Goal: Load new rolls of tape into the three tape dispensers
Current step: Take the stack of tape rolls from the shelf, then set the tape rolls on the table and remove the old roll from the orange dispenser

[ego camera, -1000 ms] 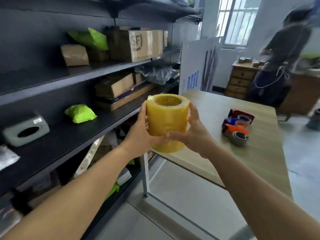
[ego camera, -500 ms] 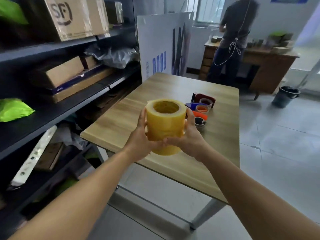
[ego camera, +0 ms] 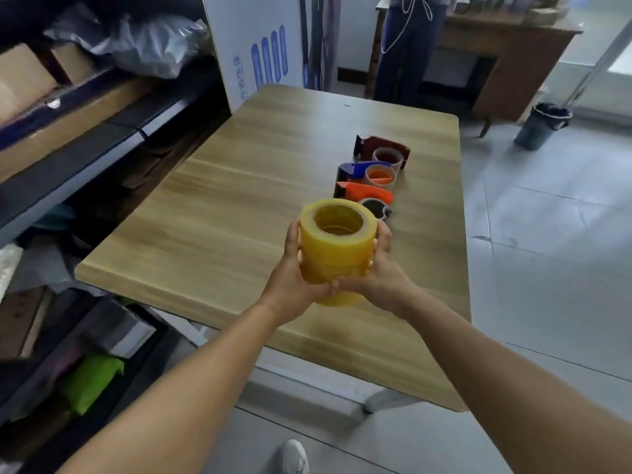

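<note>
A stack of yellow tape rolls (ego camera: 337,251) stands upright between my two hands above the near part of the wooden table (ego camera: 239,206). My left hand (ego camera: 290,278) grips its left side and my right hand (ego camera: 379,275) grips its right side, fingers curled round the lower rolls. Beyond the stack, three tape dispensers lie in a row on the table: an orange one (ego camera: 367,195) nearest, a blue one (ego camera: 367,170) in the middle, a dark red one (ego camera: 381,148) farthest. Each shows an empty core ring at its right end.
Dark shelves (ego camera: 102,131) with cardboard boxes and plastic bags run along the left. A white board (ego camera: 256,46) leans at the table's far left corner. A person (ego camera: 407,46) stands at a wooden desk (ego camera: 506,56) behind; a grey bin (ego camera: 543,126) sits on the tiled floor.
I have turned from the shelves and stepped up to the table. The tape stack, still held in both hands, now hangs over the tabletop just short of the dispensers.
</note>
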Tool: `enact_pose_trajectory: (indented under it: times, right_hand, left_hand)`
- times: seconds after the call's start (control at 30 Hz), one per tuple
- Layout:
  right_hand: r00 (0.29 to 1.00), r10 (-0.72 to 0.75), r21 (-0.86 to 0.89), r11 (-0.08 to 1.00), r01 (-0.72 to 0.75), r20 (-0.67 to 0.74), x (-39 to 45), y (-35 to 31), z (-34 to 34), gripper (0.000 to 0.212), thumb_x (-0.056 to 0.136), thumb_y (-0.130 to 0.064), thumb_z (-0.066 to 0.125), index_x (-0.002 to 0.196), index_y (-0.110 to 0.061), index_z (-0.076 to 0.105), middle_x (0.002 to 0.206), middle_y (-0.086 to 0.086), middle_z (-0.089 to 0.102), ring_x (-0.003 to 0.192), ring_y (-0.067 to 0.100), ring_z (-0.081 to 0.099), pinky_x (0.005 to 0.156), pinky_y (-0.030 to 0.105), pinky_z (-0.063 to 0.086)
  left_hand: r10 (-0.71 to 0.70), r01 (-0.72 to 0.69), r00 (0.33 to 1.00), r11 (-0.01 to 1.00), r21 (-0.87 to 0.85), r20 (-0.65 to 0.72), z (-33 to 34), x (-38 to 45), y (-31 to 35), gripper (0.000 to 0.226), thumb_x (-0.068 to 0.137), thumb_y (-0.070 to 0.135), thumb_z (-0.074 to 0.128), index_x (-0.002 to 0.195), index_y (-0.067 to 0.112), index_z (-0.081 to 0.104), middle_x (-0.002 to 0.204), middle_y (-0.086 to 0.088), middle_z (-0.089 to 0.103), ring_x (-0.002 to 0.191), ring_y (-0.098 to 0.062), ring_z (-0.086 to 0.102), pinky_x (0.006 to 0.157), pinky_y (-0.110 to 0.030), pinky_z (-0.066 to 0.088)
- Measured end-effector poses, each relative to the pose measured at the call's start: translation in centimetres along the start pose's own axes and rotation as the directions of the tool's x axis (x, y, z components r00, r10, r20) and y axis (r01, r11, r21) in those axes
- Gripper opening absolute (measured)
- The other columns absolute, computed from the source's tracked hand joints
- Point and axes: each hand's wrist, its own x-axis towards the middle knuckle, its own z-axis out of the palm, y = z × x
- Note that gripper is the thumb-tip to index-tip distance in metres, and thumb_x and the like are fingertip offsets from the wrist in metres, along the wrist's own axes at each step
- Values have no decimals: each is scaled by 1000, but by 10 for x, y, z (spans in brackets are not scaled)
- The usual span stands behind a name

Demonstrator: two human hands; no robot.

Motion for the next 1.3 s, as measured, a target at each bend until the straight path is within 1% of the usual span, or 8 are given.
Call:
enact_pose_trajectory:
  times: [0.23, 0.33, 0.5, 0.7, 0.9, 1.0, 1.13, 1.3]
  right_hand:
    - [996, 68, -53, 996, -70, -55, 36, 43, -10, 122, 65, -13, 85, 140, -36, -8, 139, -5, 32, 126, 15, 38, 97, 31, 38]
    - [998, 62, -75, 995, -63, -28, 43, 57, -18, 123, 64, -16, 85, 140, -36, -9, 144, -3, 29, 132, 17, 36, 107, 39, 37]
    - [994, 11, -93, 996, -1, 107, 57, 74, -40, 124, 56, -30, 82, 141, -38, -6, 146, -4, 27, 135, 16, 34, 109, 47, 37]
    - [912, 33, 63, 996, -64, 409, 63, 76, -76, 108, 76, -30, 78, 143, -41, -5, 137, -13, 33, 126, 7, 39, 102, 28, 39]
    - [884, 157, 39, 980, -194, 441, 69, 74, -81, 80, 93, -52, 47, 147, -42, -10, 153, -6, 22, 139, 20, 28, 112, 40, 29]
    - [871, 210, 19, 970, -243, 444, 70, 73, -82, 75, 92, -52, 47, 145, -49, -7, 158, -2, 18, 140, 25, 28, 110, 51, 35]
    - [854, 263, 0, 956, -294, 448, 69, 68, -85, 75, 94, -47, 49, 146, -49, -4, 157, 0, 19, 137, 29, 33, 98, 48, 47]
    - [825, 313, -28, 940, -340, 470, 67, 63, -85, 78, 93, -44, 52, 146, -49, -4, 158, 1, 17, 138, 30, 33, 100, 48, 46]
  left_hand:
    - [-68, 68, 998, 996, 50, -5, 25, 39, -26, 122, 49, 53, 82, 135, 64, -4, 142, 14, 37, 127, -22, 49, 96, -52, 50]
    - [-103, 105, 994, 990, 92, -26, 36, 49, -31, 124, 48, 57, 80, 134, 65, -9, 147, 10, 36, 128, -24, 48, 97, -53, 48]
    - [-162, 166, 982, 986, 31, -101, 59, 50, -34, 122, 53, 48, 82, 133, 68, -9, 147, 14, 34, 132, -21, 44, 102, -52, 45]
    - [-261, 225, 949, 954, -197, -177, 90, 36, -18, 125, 53, 56, 84, 146, 50, 0, 151, 10, 33, 135, -12, 41, 108, -40, 42]
    - [-471, 325, 818, 853, -409, -331, 116, 32, 2, 91, 74, 75, 49, 148, 48, 3, 157, 7, 27, 142, -18, 31, 117, -46, 26]
    - [-541, 383, 747, 825, -415, -387, 124, 34, 10, 74, 89, 58, 44, 148, 47, 0, 157, 6, 22, 141, -20, 29, 115, -48, 27]
    - [-578, 395, 672, 809, -436, -464, 133, 39, 15, 73, 88, 52, 45, 148, 47, 4, 157, 2, 27, 138, -27, 35, 112, -49, 32]
    - [-651, 377, 555, 752, -540, -518, 148, 40, 9, 65, 95, 49, 40, 150, 40, 6, 156, -1, 28, 135, -32, 37, 108, -54, 35]
